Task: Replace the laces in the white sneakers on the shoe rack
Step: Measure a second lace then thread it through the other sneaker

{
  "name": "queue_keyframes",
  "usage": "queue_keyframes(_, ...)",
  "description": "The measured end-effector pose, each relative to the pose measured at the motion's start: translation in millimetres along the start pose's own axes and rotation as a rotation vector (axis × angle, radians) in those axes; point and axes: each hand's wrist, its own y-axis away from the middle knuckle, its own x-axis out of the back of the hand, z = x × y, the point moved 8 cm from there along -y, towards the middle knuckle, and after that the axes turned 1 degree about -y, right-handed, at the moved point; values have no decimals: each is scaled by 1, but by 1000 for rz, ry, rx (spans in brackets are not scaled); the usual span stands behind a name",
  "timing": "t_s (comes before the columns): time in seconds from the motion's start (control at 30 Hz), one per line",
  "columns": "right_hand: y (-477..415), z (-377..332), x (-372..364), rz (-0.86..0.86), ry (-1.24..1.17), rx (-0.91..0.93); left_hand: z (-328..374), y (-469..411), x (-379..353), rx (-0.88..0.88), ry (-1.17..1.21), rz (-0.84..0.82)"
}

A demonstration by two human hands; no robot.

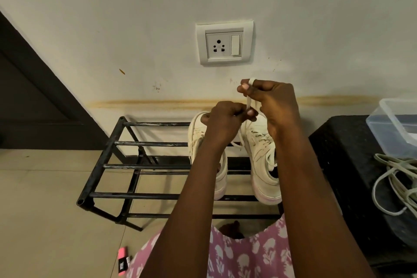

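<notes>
**Position.** The pair of white sneakers sits on the top bars of the black metal shoe rack, toes to the wall and heels at the front bar. Both hands are raised over the toe ends, close together, and both grip the same flat white lace.

**Hands.**
- Right hand: the lace is looped over the raised forefinger and a strand runs down from it.
- Left hand: the fingers are curled, and thumb and fingertip pinch the strand lower down.
- The lace leads down towards the sneaker below the right hand. Which eyelet it comes from cannot be told, because the hands cover it.

**Handling (judgement).**
- The lace is a flat woven tape: light, limp, and with no stiffness of its own. It is likely to twist, and to slip through a slack pinch.
- The best hold is probably close to the tip, which should be the stiffest part for threading. The tip is not visible.
- The sneakers have matte, soft-looking uppers and smooth rubbery soles with a pinkish edge.
- They look light, and could slide on the smooth round bars under a hard tug.

**Other.** A loose tangle of pale laces lies on a black textured surface at right. It is beside a clear plastic container.
</notes>
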Motion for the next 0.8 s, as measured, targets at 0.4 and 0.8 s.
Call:
queue_keyframes(0.4, 1, 5, 1, -30, -52, -52, -8, 5, -9, 102, 21, -167)
queue_keyframes(0.8, -2, 3, 8, 20, -83, -31, -23, 2, -34, 31, -614, -319)
